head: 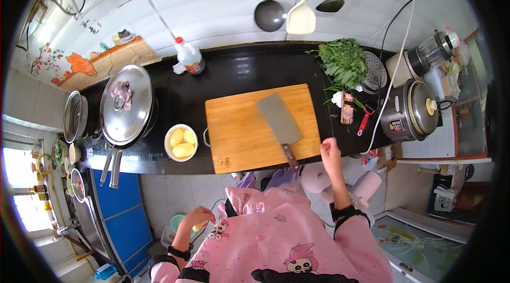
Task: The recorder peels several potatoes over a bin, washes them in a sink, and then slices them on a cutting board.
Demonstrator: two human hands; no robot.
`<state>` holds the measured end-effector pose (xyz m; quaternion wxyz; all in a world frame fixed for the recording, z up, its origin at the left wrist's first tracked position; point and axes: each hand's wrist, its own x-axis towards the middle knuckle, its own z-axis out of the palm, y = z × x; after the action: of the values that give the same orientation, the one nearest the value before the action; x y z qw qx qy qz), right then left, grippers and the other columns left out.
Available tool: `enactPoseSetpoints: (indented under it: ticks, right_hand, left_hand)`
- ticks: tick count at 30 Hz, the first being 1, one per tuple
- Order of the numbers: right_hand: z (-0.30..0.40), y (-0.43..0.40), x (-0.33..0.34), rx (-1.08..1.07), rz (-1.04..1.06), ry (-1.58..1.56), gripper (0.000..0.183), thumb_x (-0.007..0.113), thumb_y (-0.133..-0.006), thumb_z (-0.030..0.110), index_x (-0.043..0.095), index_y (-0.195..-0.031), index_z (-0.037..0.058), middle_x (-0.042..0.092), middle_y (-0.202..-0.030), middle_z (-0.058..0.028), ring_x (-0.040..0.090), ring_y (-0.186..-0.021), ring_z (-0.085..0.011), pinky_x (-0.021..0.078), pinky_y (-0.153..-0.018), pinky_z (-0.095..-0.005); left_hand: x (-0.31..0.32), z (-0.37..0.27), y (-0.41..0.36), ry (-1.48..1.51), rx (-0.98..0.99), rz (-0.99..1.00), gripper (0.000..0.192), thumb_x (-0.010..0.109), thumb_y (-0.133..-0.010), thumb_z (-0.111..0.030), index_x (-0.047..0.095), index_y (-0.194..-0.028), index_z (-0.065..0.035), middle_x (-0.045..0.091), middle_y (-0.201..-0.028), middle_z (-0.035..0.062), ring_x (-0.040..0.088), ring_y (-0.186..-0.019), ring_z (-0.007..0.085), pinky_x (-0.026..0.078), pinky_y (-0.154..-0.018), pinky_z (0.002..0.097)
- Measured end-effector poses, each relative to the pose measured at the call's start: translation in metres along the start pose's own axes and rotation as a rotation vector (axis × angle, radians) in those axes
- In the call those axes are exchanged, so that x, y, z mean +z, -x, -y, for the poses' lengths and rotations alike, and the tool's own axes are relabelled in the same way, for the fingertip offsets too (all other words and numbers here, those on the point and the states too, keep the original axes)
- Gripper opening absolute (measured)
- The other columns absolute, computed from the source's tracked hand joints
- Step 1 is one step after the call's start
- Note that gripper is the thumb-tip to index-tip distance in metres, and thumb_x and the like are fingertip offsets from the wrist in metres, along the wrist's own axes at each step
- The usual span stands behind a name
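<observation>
A cleaver with a wide steel blade and a wooden handle lies on a wooden cutting board. Its handle reaches over the board's front edge. Beside the board's front right corner is my right hand, fingers curled in, with nothing visible in it. My left hand hangs low by my clothing, in front of the counter. Something yellow shows just under it; whether I hold it cannot be told. Left of the board stands a white bowl with peeled potatoes.
A lidded pan stands at left, with a bottle behind the bowl. At right are leafy greens, a packaged item, a red peeler and an electric cooker. A white cable crosses there.
</observation>
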<state>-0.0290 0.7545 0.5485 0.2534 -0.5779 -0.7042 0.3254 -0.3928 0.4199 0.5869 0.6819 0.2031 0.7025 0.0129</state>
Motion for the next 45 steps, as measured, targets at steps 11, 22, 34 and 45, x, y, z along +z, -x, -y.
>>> enactPoseSetpoints:
  ticks: [11, 22, 34, 45]
  right_hand:
    - [-0.067, 0.206, 0.054, 0.571, 1.496, 0.52, 0.021, 0.051, -0.081, 0.02, 0.064, -0.084, 0.0046, 0.066, -0.074, -0.0128, 0.066, -0.069, -0.0204, 0.0508, -0.058, -0.037]
    - [-0.068, 0.245, 0.073, 0.574, 1.358, 0.562, 0.021, 0.052, -0.081, 0.021, 0.064, -0.084, 0.0047, 0.066, -0.075, -0.0132, 0.066, -0.069, -0.0211, 0.051, -0.059, -0.037]
    - [-0.074, 0.26, 0.066, 0.58, 1.364, 0.574, 0.021, 0.052, -0.081, 0.022, 0.064, -0.085, 0.0049, 0.066, -0.075, -0.0136, 0.066, -0.07, -0.022, 0.0512, -0.06, -0.0371]
    - [-0.08, 0.28, 0.039, 0.6, 1.416, 0.601, 0.021, 0.053, -0.081, 0.022, 0.064, -0.085, 0.0051, 0.066, -0.076, -0.014, 0.066, -0.071, -0.0227, 0.0514, -0.061, -0.0371]
  left_hand:
    - [0.03, 0.187, 0.079, -0.119, 0.188, 0.282, 0.024, 0.057, -0.081, -0.023, 0.069, -0.095, -0.008, 0.068, -0.088, 0.0034, 0.062, -0.07, 0.0102, 0.049, -0.058, 0.026]
    - [0.058, 0.205, 0.093, -0.04, 0.176, 0.214, 0.024, 0.058, -0.081, -0.024, 0.069, -0.096, -0.0083, 0.068, -0.089, 0.0034, 0.062, -0.071, 0.0099, 0.048, -0.058, 0.0258]
    - [0.077, 0.189, 0.095, -0.033, 0.152, 0.21, 0.024, 0.058, -0.081, -0.025, 0.069, -0.096, -0.0088, 0.068, -0.089, 0.0033, 0.061, -0.072, 0.0096, 0.048, -0.059, 0.0257]
    - [0.09, 0.17, 0.091, -0.059, 0.143, 0.224, 0.025, 0.059, -0.082, -0.026, 0.069, -0.097, -0.0091, 0.068, -0.09, 0.0033, 0.061, -0.072, 0.0093, 0.048, -0.059, 0.0256]
